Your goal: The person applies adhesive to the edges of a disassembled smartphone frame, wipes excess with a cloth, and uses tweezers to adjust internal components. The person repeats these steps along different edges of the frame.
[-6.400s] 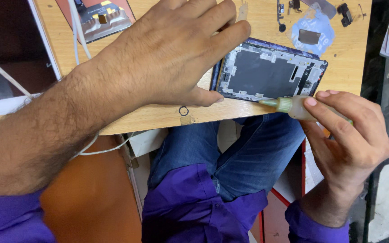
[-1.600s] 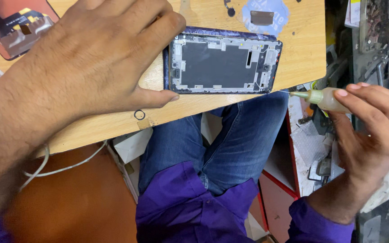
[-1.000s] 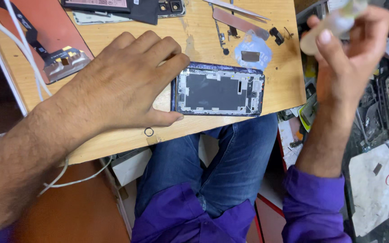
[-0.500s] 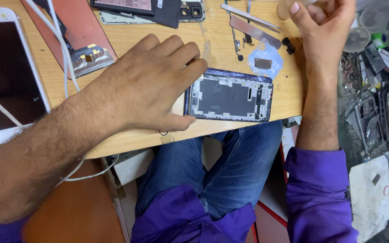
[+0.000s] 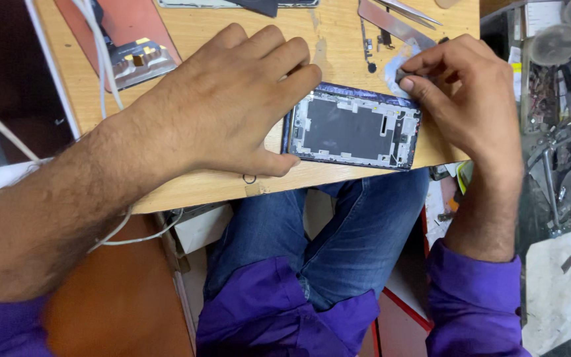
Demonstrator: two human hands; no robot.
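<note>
1. Fingers (image 5: 266, 63) of the left hand (image 5: 223, 109) spread flat, palm down, grasping nothing; fingertips and thumb pressing on the left end of the opened phone frame (image 5: 353, 125).
2. Fingers (image 5: 431, 63) of the right hand (image 5: 460, 99) curled together, thumb and forefinger pinched on a small dark part (image 5: 404, 74) just above the frame's far right corner.
3. Nearest: blue jeans (image 5: 338, 231) and purple sleeves (image 5: 477, 304) below the near edge of the wooden table (image 5: 338, 39).
4. Phone frame lying flat by the table's near edge, toward its right corner; dark inner plate facing up, bluish rim around it.
5. Small black ring mark (image 5: 250, 178) on the table's near edge, just below the left thumb.
6. Pale blue patch (image 5: 391, 66) on the table under the right fingertips, just beyond the frame.
7. At the left edge: white tablet (image 5: 8, 99) with a dark screen, white cable (image 5: 100, 53) crossing it and hanging past the near edge.
8. Farther back on the left: reddish panel (image 5: 133, 20) with a metal-shielded flex part (image 5: 141, 61) lying on it.
9. At the far edge, right of centre: flat metal strip (image 5: 388, 20) and tweezers (image 5: 411, 10), tiny dark parts (image 5: 371, 56) near them.
10. Beyond the table's right edge: cluttered heap of tools and parts (image 5: 563, 132), details unclear.
</note>
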